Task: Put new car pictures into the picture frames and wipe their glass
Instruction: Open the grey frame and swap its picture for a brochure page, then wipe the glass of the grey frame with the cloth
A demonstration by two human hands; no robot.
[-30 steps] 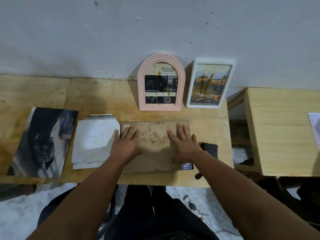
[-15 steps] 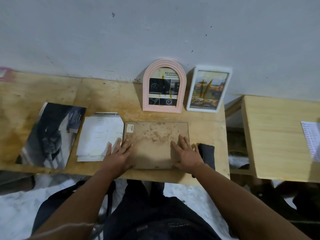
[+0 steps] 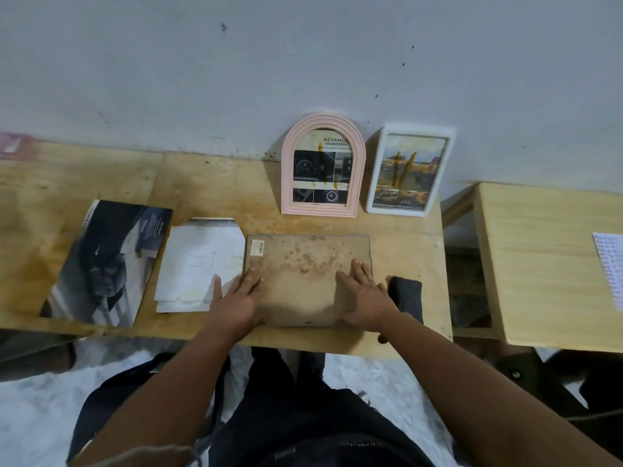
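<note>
head view: my 2 hands flat on the face-down frame [image 3: 308,279], near table [image 3: 209,183] front edge
step: I judge I'm seating the stained backing board before flipping the frame to wipe its glass
how: press evenly at both sides, keep board square in the rim; lift by the edges, not 1 corner
left hand [image 3: 241,298]: fingers straight and spread, on frame's left edge, partly over the paper stack [image 3: 199,264]
right hand [image 3: 362,298]: fingers straight, palm down on right part of board; grips nothing
cloth [image 3: 406,294]: dark, just beside right hand
other frames: pink arched frame [image 3: 323,165], white frame [image 3: 409,170] upright against wall, glass streaked
catalogue [image 3: 108,261]: far left
</note>
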